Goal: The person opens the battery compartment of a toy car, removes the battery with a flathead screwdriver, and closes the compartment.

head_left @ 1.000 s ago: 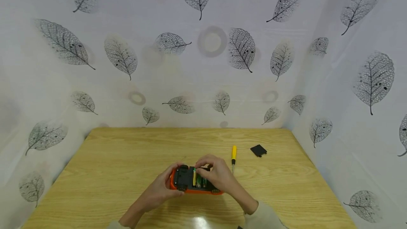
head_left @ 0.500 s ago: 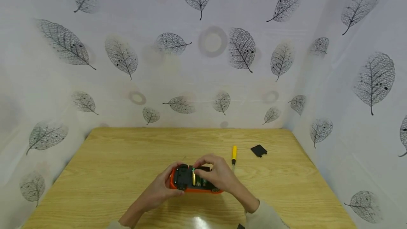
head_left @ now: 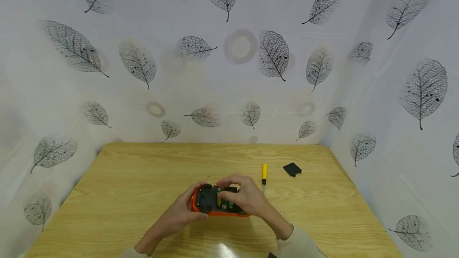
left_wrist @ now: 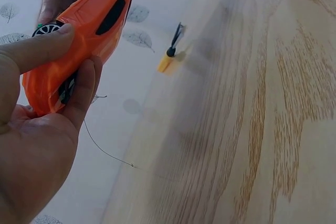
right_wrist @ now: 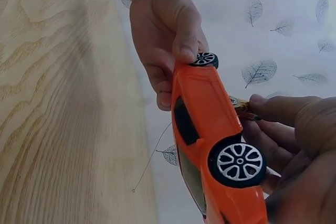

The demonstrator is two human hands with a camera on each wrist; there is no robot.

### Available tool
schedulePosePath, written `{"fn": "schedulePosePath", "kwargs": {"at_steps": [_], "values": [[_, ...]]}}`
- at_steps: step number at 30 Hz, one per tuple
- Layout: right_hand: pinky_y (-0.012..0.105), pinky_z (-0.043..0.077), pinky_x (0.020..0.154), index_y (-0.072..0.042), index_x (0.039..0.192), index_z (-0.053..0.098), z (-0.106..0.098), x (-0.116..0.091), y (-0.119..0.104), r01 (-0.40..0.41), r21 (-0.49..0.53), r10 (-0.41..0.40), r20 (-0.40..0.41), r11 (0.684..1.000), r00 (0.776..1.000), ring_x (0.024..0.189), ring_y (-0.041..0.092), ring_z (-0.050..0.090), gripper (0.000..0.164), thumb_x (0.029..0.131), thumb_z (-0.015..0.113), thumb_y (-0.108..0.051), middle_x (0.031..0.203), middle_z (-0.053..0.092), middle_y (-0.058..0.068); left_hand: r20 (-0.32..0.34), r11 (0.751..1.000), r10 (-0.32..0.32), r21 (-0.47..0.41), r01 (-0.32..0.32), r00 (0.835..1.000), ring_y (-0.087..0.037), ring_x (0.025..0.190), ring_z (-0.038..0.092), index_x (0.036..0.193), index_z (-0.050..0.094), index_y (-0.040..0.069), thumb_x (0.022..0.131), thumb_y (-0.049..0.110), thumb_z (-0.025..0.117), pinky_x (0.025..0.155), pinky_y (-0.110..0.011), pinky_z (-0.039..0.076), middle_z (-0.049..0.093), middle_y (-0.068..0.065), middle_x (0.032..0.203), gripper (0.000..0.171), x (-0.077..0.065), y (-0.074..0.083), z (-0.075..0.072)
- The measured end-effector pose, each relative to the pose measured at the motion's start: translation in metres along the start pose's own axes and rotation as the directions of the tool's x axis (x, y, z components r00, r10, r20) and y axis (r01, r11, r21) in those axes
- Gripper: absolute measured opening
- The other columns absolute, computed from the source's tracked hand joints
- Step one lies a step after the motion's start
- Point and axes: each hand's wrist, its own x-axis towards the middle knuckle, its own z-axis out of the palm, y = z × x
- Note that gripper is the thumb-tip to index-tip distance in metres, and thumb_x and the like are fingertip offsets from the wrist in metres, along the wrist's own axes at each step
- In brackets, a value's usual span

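Observation:
An orange toy car (head_left: 215,212) is held bottom-up above the table, its black underside (head_left: 206,199) and open battery compartment facing up. My left hand (head_left: 179,211) grips one end of it, the thumb by a wheel (left_wrist: 48,29) in the left wrist view. At the compartment my right hand (head_left: 244,195) pinches a gold-and-green battery (head_left: 219,201) between thumb and fingers. More batteries (head_left: 224,204) lie beside it in the compartment, partly covered by the hand. In the right wrist view the pinched battery (right_wrist: 240,106) sticks up past the car's edge.
A yellow-handled screwdriver (head_left: 264,172) lies on the wooden table (head_left: 143,170), right of the hands. Farther right is a flat black cover (head_left: 292,169). Another dark piece (head_left: 271,255) shows at the bottom edge. A thin wire (left_wrist: 102,148) trails from the car. Leaf-patterned cloth surrounds the table.
My right fingertips have shifted slightly left over the pinched battery, which now shows less of its length. The left hand and the car have stayed nearly still.

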Motion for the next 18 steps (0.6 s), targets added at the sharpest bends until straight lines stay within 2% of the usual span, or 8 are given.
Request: {"fn": "schedulePosePath", "kwargs": {"at_steps": [7, 11, 14, 18], "values": [[0.032, 0.058, 0.088, -0.011, 0.116, 0.078, -0.006, 0.000, -0.003, 0.039, 0.016, -0.038, -0.033, 0.999, 0.999, 0.105, 0.019, 0.067, 0.022, 0.096, 0.076, -0.021, 0.111, 0.073, -0.001, -0.005, 1.000, -0.005, -0.008, 0.005, 1.000, -0.032, 0.126, 0.058, 0.160, 0.020, -0.002, 0.091, -0.002, 0.076, 0.094, -0.035, 0.059, 0.026, -0.035, 0.157, 0.088, 0.000, 0.000, -0.001], [0.034, 0.058, 0.090, -0.009, 0.116, 0.076, -0.013, -0.001, -0.008, 0.066, 0.051, -0.062, -0.083, 0.997, 0.995, 0.104, 0.019, 0.068, 0.021, 0.098, 0.073, -0.017, 0.110, 0.074, 0.005, -0.010, 1.000, -0.008, -0.015, 0.008, 1.000, -0.032, 0.126, 0.058, 0.159, 0.021, -0.002, 0.091, -0.003, 0.076, 0.093, -0.035, 0.059, 0.026, -0.035, 0.157, 0.088, -0.001, 0.001, -0.002], [0.035, 0.058, 0.092, -0.004, 0.119, 0.074, -0.021, -0.003, -0.012, 0.056, 0.116, -0.042, -0.117, 0.992, 0.992, 0.102, 0.020, 0.069, 0.022, 0.099, 0.071, -0.014, 0.109, 0.074, 0.009, -0.022, 1.000, -0.012, -0.023, 0.011, 1.000, -0.034, 0.126, 0.058, 0.159, 0.022, -0.002, 0.090, -0.005, 0.076, 0.093, -0.036, 0.060, 0.025, -0.035, 0.157, 0.088, -0.002, 0.001, -0.002], [0.033, 0.060, 0.086, -0.003, 0.120, 0.073, -0.035, -0.007, -0.014, 0.024, 0.176, 0.006, -0.168, 0.984, 0.986, 0.097, 0.021, 0.070, 0.023, 0.099, 0.071, -0.013, 0.108, 0.073, 0.011, -0.039, 0.999, -0.025, -0.038, 0.023, 0.999, -0.034, 0.128, 0.057, 0.159, 0.022, -0.003, 0.089, -0.006, 0.076, 0.092, -0.037, 0.060, 0.023, -0.035, 0.158, 0.088, -0.002, 0.003, -0.002]]}}
